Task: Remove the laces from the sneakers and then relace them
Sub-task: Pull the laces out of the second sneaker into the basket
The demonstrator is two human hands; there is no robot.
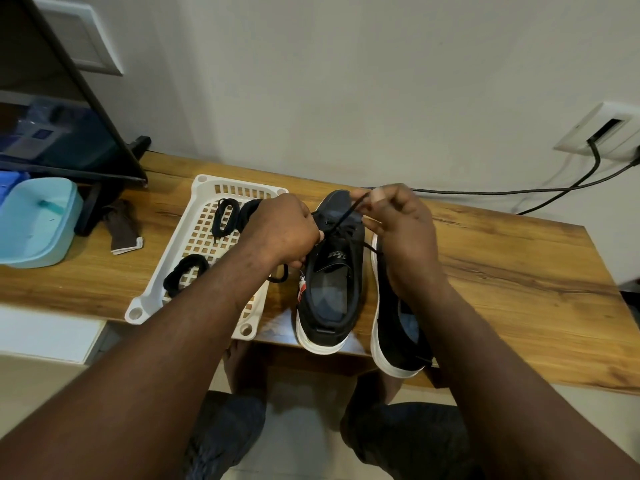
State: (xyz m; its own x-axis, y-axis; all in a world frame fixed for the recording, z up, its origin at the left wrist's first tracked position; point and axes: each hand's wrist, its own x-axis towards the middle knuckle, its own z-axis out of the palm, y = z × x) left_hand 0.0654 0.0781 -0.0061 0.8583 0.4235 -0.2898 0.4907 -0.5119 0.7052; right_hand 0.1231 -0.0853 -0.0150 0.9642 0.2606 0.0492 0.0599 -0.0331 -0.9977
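Forearms fill the lower view, reaching over bent knees to the worktop. Centre sneaker: black, white sole, upright at the near edge of the worktop, toe pointing away, heel overhanging slightly. Lace: black, crossing only the eyelets toward the toe; upper eyelets look bare. Right hand: thumb and forefinger, the fingers, pinched on one strand and holding it up taut over the toe. Left hand: fingers curled at the sneaker's left eyelet row, apparently clamped on the other strand, whose slack loops out below the hand; exact contact hidden. Second sneaker: tipped on its side, touching the first on its right, eyelets covered by the right arm, so its lacing cannot be read. Coiled laces: several black bundles in the white basket just left of the sneakers. Judgement: one sneaker is partway, with either a few crossings left to pull or most of the relacing yet to do; direction not determinable. Periphery: brown cloth, blue tub, dark screen, cable to a wall socket.
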